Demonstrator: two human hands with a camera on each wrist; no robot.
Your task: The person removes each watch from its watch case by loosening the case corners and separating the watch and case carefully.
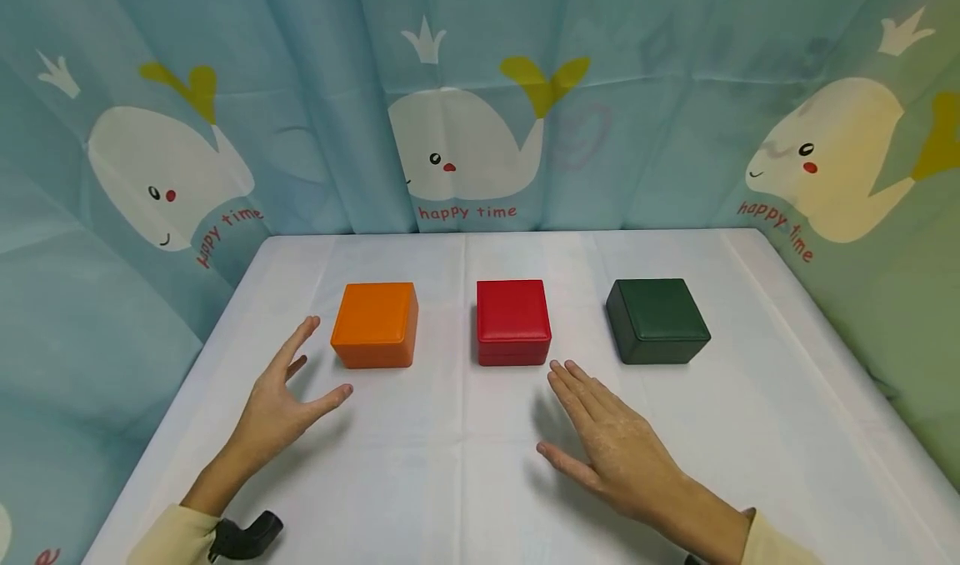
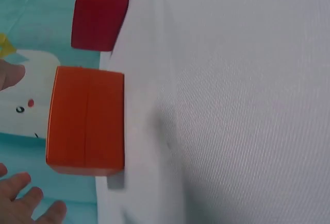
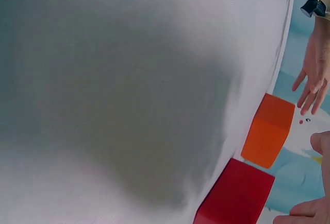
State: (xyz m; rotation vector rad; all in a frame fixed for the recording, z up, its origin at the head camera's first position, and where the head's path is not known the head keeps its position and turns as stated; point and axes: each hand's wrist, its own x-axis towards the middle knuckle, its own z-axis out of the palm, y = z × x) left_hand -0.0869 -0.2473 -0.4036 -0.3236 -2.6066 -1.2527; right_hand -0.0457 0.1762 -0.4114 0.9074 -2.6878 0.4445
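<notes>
Three closed, square-topped boxes stand in a row: an orange box [image 1: 373,323] on the left, a red box [image 1: 513,319] in the middle and a dark green box [image 1: 660,319] on the right. My left hand [image 1: 276,407] hovers just left of the orange box, thumb spread away from the fingers, holding nothing. Fingers straight, my right hand [image 1: 618,448] is above the cloth in front of the red box, its fingertips near that box's front right corner. In the left wrist view the orange box [image 2: 86,121] appears between thumb and fingers, apart from both.
The boxes rest on a table with a white cloth [image 1: 457,482]. Behind and beside it hangs a blue-green curtain [image 1: 315,115] printed with white whales. A black curved piece [image 1: 246,536] is fixed at my left wrist, by the pale yellow sleeve [image 1: 176,536].
</notes>
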